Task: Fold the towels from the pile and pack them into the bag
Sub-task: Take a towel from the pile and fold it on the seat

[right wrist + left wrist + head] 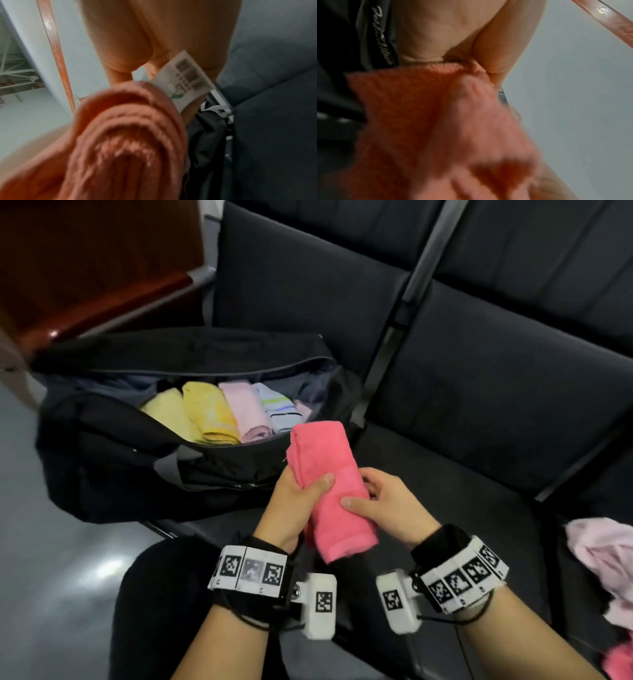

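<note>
A coral-pink folded towel (pixel 329 487) is held lengthwise in the air just in front of the open black duffel bag (pixel 113 460). My left hand (pixel 301 491) grips its left side, thumb across the top. My right hand (pixel 373 501) holds its right side, thumb pressed on the cloth. The bag holds a row of folded towels (pixel 222 412): yellow, pale pink, striped. In the left wrist view the towel (pixel 423 121) fills the frame under my palm. In the right wrist view the towel's folded layers (pixel 123 135) show, with a paper tag (pixel 185 79) at my fingers.
The bag sits on a dark seat bench (pixel 479 392) with more dark seats behind. A loose pile of pale pink and coral towels (pixel 603 570) lies at the right edge. Grey floor (pixel 51 559) is at the left, a red-brown wooden ledge (pixel 85 268) at top left.
</note>
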